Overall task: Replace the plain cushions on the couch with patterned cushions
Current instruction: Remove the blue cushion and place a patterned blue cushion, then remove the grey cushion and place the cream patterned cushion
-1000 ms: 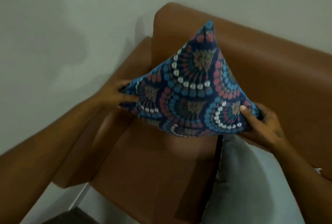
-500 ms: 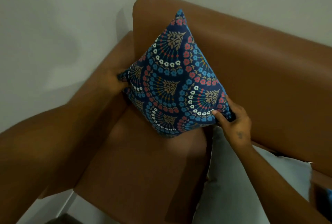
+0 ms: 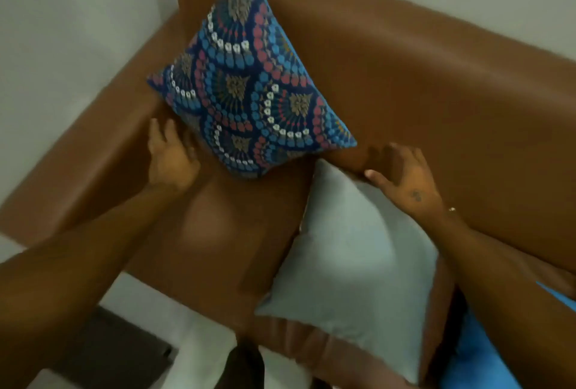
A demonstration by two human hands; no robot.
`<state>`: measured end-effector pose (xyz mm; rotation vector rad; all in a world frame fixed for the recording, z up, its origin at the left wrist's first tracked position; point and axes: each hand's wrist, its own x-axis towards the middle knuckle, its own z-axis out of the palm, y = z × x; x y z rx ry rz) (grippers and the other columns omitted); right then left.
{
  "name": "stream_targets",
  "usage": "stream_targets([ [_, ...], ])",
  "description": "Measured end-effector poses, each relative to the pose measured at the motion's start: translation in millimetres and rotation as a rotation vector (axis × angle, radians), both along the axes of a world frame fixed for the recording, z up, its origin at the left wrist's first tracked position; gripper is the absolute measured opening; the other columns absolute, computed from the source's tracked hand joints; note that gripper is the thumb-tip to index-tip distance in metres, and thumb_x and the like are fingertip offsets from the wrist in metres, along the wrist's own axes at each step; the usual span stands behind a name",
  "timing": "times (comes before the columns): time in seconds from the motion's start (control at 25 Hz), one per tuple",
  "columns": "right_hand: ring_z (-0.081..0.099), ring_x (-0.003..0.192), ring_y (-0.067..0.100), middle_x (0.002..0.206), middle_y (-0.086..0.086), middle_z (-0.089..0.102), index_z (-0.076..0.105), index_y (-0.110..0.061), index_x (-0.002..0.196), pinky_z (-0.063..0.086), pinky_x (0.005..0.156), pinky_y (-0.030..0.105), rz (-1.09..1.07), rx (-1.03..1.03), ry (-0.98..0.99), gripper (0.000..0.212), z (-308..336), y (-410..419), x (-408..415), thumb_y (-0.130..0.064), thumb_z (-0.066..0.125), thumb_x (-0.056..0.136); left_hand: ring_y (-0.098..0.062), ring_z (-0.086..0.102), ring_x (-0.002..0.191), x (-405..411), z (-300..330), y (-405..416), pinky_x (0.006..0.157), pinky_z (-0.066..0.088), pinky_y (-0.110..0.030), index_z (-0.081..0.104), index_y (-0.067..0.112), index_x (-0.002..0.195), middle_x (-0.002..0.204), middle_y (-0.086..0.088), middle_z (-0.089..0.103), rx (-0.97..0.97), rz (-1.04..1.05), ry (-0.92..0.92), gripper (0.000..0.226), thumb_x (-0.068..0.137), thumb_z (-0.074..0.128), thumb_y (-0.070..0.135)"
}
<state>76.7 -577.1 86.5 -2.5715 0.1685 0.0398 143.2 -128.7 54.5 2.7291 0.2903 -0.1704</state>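
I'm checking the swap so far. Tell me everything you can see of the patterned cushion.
The patterned cushion is square, woven-looking, navy with blue, red and white fan motifs and a plain blue back edge. It stands on one corner in the couch corner, leaning against the backrest. Neither open hand grips it; the left hand is nearest.

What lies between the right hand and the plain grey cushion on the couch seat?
Nothing visible. The right hand, open, hovers just above the top corner of the plain grey fabric cushion, which leans on the brown leather couch seat. The blue patterned cushion stands apart, in the corner.
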Motion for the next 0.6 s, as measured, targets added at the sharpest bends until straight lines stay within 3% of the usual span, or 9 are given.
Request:
stream_targets([
  [0.04,0.047,0.129,0.037,0.147,0.017,0.044,0.027,-0.019,0.155,0.043,0.105,0.04,0.015,-0.08,0.037,0.083,-7,-29,-15,-0.036,0.071,0.087,-0.042,0.021,0.152,-40,-8,-21,0.116,0.034,-0.058,0.02,0.012,0.16,0.17,-0.02,0.009,0.028,-0.083,-0.029,0.072,0.1,0.054,0.033],
  [0.16,0.043,0.133,0.05,0.161,0.017,0.02,-0.003,-0.034,0.159,0.047,0.102,0.056,0.029,-0.306,0.365,0.099,-31,-117,-102,0.0,0.056,0.088,-0.042,0.024,0.15,-187,-36,-68,0.113,0.033,-0.07,0.024,0.01,0.159,0.168,-0.021,0.016,0.007,-0.75,-0.04,0.087,0.096,0.044,0.066],
  [0.24,0.022,0.149,0.048,0.168,0.017,0.0,-0.007,-0.028,0.16,0.037,0.112,0.058,0.141,-0.432,0.454,0.099,-58,-143,-135,0.01,0.047,0.086,-0.047,0.016,0.151,-240,-59,-96,0.112,0.027,-0.076,0.015,0.009,0.159,0.167,-0.027,0.012,0.165,-1.0,-0.076,0.104,0.085,0.05,0.074],
  [0.28,0.011,0.152,0.046,0.168,0.017,-0.008,-0.01,-0.028,0.16,0.032,0.115,0.06,0.202,-0.444,0.466,0.099,-71,-148,-141,0.011,0.045,0.087,-0.049,0.007,0.153,-251,-75,-110,0.114,0.02,-0.075,0.006,0.011,0.16,0.167,-0.029,0.002,0.245,-1.066,0.003,0.112,0.08,0.051,0.076],
  [0.36,-0.001,0.154,0.043,0.168,0.013,-0.015,-0.012,-0.028,0.159,0.021,0.12,0.06,0.247,-0.465,0.467,0.1,-91,-149,-133,0.005,0.05,0.088,-0.046,-0.013,0.153,-259,-95,-129,0.117,0.014,-0.074,-0.019,0.019,0.157,0.164,-0.027,-0.025,0.326,-1.073,0.118,0.112,0.082,0.041,0.076],
  [0.4,-0.003,0.155,0.04,0.168,0.012,-0.014,-0.012,-0.025,0.16,0.017,0.122,0.058,0.291,-0.479,0.44,0.099,-105,-143,-132,0.002,0.053,0.09,-0.045,-0.011,0.153,-261,-104,-137,0.117,0.018,-0.072,-0.026,0.021,0.154,0.162,-0.025,-0.03,0.348,-1.046,0.1,0.108,0.086,0.039,0.072],
  [0.52,0.003,0.156,0.032,0.169,0.016,0.001,0.0,-0.012,0.16,0.017,0.122,0.048,0.395,-0.432,0.381,0.088,-131,-122,-127,0.0,0.054,0.092,-0.046,0.02,0.152,-254,-122,-158,0.112,0.042,-0.057,-0.016,0.026,0.157,0.166,-0.025,-0.008,0.264,-0.857,0.105,0.105,0.092,0.065,0.035],
  [0.6,0.017,0.153,0.033,0.166,0.018,0.016,0.016,-0.01,0.159,0.02,0.121,0.041,0.353,-0.289,0.429,0.088,-126,-124,-128,-0.013,0.067,0.089,-0.038,0.029,0.149,-254,-118,-157,0.112,0.043,-0.044,0.0,0.031,0.161,0.17,-0.021,0.007,0.023,-0.707,0.148,0.1,0.089,0.068,0.036],
])
